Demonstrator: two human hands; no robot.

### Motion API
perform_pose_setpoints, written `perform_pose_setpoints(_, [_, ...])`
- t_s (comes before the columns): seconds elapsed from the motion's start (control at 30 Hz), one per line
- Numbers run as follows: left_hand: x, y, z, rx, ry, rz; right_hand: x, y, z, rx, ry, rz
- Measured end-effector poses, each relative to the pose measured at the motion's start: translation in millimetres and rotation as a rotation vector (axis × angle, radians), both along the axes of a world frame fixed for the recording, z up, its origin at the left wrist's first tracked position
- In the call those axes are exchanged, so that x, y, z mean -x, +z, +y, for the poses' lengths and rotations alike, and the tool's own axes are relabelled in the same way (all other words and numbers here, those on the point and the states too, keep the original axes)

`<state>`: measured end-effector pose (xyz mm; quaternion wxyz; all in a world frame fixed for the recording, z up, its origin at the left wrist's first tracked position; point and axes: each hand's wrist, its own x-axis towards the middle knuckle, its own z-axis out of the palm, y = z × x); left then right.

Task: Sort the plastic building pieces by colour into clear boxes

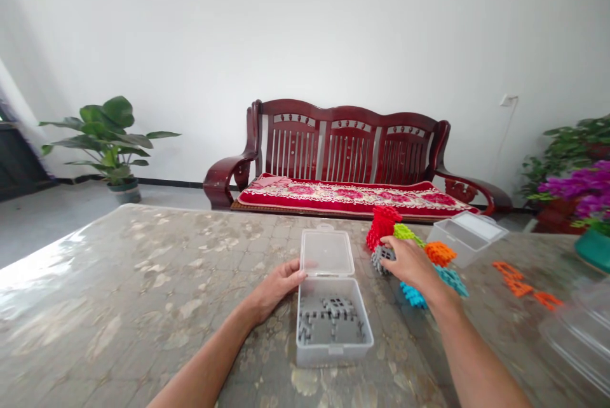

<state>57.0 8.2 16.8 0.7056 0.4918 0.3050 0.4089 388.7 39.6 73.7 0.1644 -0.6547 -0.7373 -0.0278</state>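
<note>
My left hand point(275, 286) grips the left side of a clear plastic box point(333, 353) near its hinge, thumb at the edge and fingertips behind the raised lid point(326, 249). Flat grey interlocking plastic pieces point(333, 326) lie inside the box. To the right, my right hand point(410, 260) is closed on a small bunch of grey interlocking pieces point(382, 260) at the tabletop. Close around it are red pieces point(384, 224), lime-green pieces point(408, 234), orange pieces point(440, 253) and blue pieces point(412, 295).
Another clear box point(460, 241) stands open behind the orange pieces. Several flat orange pieces point(513, 281) lie farther right, near blurred clear plastic containers point(581, 332). Purple flowers in a teal pot point(593, 248) stand at the right edge. A wooden bench point(350, 147) is beyond the table point(143, 306).
</note>
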Motion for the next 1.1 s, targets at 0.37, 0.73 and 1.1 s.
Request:
perform_pose_setpoints(0.37, [-2,1.8,-1,-0.028,-0.034,-0.028,83,58.6,-75,0.112,0.519,0.288])
perform_pose_setpoints(0.73, [-1,-3.3,2,-0.084,-0.02,-0.042,112,40.2,-77,0.096,0.63,0.138])
perform_pose_setpoints(1.1, [-2,-2.1,1,-0.055,-0.019,-0.04,111,35.2,-69,0.103,0.647,0.211])
